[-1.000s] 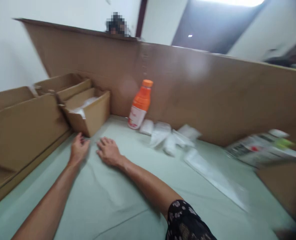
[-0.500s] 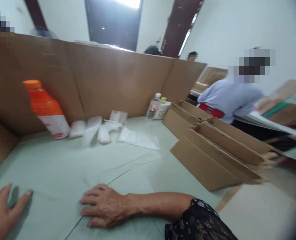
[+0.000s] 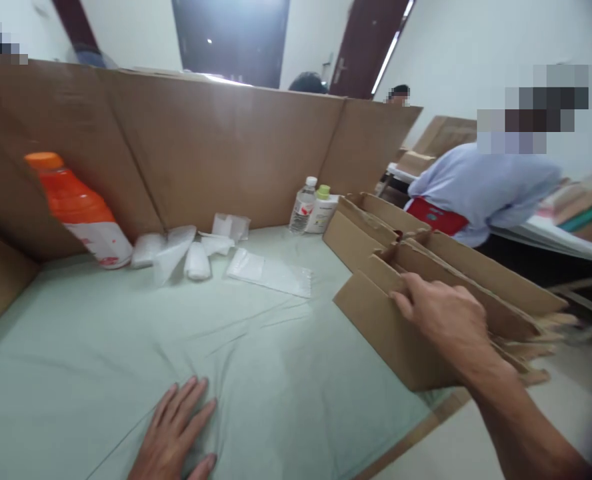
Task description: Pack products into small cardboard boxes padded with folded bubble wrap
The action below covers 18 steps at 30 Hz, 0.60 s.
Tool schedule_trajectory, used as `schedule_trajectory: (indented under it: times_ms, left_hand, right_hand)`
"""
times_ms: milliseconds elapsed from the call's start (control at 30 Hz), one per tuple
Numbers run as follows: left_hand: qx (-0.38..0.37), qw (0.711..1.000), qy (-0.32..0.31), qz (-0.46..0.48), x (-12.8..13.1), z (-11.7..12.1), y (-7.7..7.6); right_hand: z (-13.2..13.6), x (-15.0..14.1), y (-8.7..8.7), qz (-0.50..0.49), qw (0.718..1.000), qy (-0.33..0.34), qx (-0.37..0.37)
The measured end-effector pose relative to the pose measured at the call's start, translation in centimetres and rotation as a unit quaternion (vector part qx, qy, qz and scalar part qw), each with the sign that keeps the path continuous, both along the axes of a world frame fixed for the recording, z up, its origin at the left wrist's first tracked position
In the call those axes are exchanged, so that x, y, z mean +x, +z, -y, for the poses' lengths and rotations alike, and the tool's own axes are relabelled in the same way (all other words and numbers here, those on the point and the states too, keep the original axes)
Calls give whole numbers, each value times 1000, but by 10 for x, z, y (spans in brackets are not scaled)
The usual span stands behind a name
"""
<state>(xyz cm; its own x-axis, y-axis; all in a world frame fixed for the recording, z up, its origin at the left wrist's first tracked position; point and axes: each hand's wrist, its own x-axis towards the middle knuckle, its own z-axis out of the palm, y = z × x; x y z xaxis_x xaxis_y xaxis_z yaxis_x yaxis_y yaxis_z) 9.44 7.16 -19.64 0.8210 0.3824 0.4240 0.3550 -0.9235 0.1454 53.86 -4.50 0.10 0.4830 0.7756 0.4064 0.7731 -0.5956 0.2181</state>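
My left hand lies flat on the pale green cloth that covers the table, fingers spread and nothing in them. Off to the right, my right hand is at the near wall of a cardboard box. Its thumb rests on the outer side and the other fingers bend over the top edge, their tips hidden. The box is open at the top and split into narrow compartments; what lies inside cannot be seen from here.
Along the tall cardboard partition stand an orange bottle, a clear water bottle and a white bottle with a green cap. Rolled clear plastic bags and a flat plastic bag lie nearby. A person sits beyond the box.
My right hand has left the cloth and moved right to the cardboard box. My left hand has slid from the left edge toward the middle of the cloth.
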Motion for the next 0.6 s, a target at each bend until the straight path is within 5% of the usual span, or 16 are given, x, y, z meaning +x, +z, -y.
schedule_trajectory:
  times_ms: [100,233,300,433,500,600]
  left_hand:
    - [-34,998,7,52,6,8,15]
    - [-137,981,90,101,-11,2,25]
    - [-164,968,144,121,-24,-5,28]
    - [-206,938,241,141,-50,-8,34]
    - [-234,919,277,152,-60,-3,37]
    - [-270,890,332,159,-69,6,38]
  right_hand:
    - [-1,-3,-2,-26,999,45,-7]
    - [-20,-73,3,-71,967,244,10]
    - [-35,-124,12,-119,926,357,5]
    - [-55,-192,39,-210,781,585,-60]
    - [-58,-191,45,-233,767,598,16]
    - [-61,-158,26,-257,807,487,213]
